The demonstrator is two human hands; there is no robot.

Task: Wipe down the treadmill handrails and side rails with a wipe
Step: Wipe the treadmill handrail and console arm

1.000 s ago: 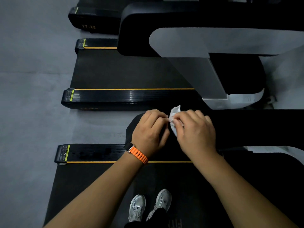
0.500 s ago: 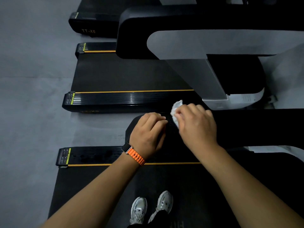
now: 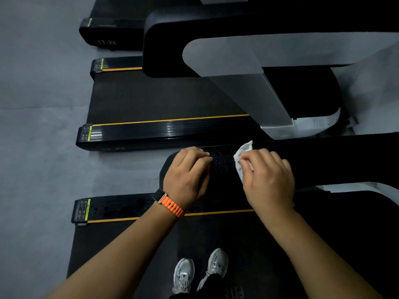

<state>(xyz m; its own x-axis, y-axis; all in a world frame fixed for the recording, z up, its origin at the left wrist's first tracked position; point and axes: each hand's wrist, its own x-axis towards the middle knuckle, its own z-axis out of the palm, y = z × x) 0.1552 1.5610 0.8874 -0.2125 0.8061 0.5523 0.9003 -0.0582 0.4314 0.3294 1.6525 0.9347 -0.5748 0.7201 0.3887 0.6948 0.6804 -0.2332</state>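
A black treadmill handrail [image 3: 323,160] runs across the middle of the view, its rounded end at the left. My right hand [image 3: 267,180] holds a crumpled white wipe [image 3: 243,155] against the top of this handrail, the wipe sticking out past my fingers. My left hand [image 3: 187,175], with an orange watch strap on its wrist, rests on the rounded end of the handrail with its fingers curled and nothing in it. A patch of handrail between the two hands looks speckled. Below lies the black side rail [image 3: 129,209] with a yellow stripe.
I stand on the treadmill belt [image 3: 269,255]; white shoes [image 3: 200,272] show at the bottom. A second treadmill [image 3: 162,100] with a grey upright [image 3: 259,93] lies just beyond, and a third further back. Grey floor [image 3: 38,126] is at the left.
My hands have come apart. The right hand slid the wipe to the right along the handrail, and the left hand let go of the wipe and stays near the rounded end.
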